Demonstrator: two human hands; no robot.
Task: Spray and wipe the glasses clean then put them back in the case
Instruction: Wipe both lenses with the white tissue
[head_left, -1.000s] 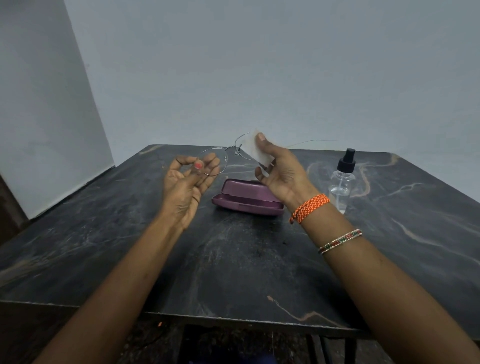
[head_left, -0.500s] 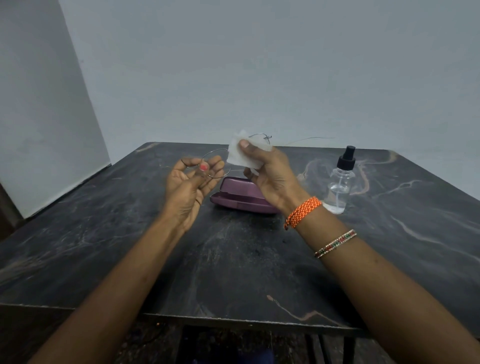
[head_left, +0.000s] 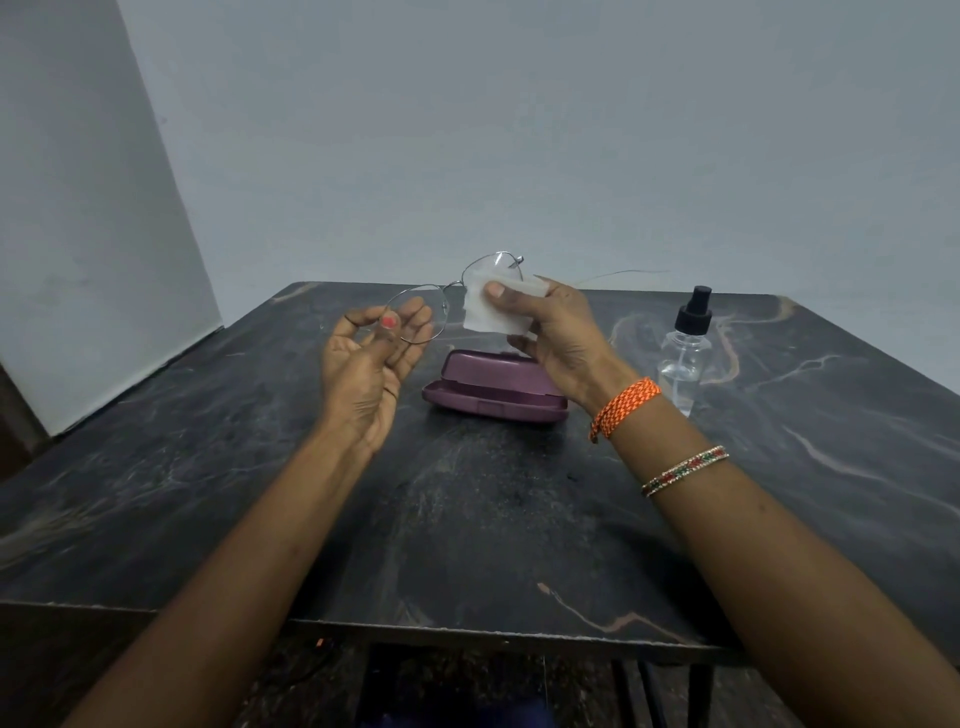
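Note:
Thin wire-rimmed glasses (head_left: 441, 301) are held up above the dark marble table (head_left: 467, 519). My left hand (head_left: 369, 358) pinches the rim of the left lens between thumb and fingers. My right hand (head_left: 550, 332) presses a white cloth (head_left: 491, 309) around the right lens, thumb on the front of the cloth. One temple arm sticks out to the right behind that hand. A purple glasses case (head_left: 493, 387) lies shut on the table just below both hands. To the right of the case stands a clear spray bottle (head_left: 685, 353) with a black nozzle.
Grey walls close off the table at the back and left. The table's near edge runs across the lower part of the view, with dark table legs below it. An orange braided band and a beaded bangle sit on my right wrist.
My right hand with the cloth slid left along the right lens towards the bridge, then settled with the thumb pressing the cloth on the lens. The left hand kept its hold.

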